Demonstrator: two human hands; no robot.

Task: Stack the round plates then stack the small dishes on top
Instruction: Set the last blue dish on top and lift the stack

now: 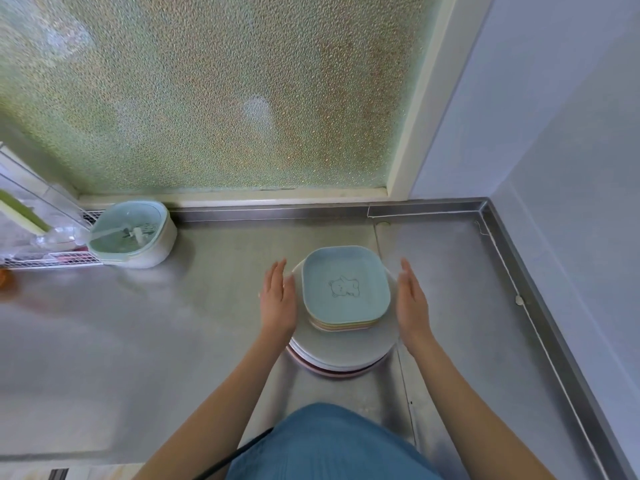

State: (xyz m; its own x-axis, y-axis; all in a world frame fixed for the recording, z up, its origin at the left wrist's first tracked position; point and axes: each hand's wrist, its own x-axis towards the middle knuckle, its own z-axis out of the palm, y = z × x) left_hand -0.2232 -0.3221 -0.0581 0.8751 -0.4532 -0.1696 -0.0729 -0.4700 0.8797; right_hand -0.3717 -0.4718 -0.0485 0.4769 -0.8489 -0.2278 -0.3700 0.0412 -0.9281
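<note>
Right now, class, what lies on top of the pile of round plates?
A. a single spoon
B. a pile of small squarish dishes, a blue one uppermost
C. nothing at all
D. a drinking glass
B: the small squarish dishes sit stacked on the round plates, and the blue one on top bears a bear drawing.

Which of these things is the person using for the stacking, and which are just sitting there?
For the stacking:
round plates, stacked
small dishes, on top of them
left hand and right hand, open beside the stack

Just sitting there:
green strainer basket
wire rack
metal counter
</note>
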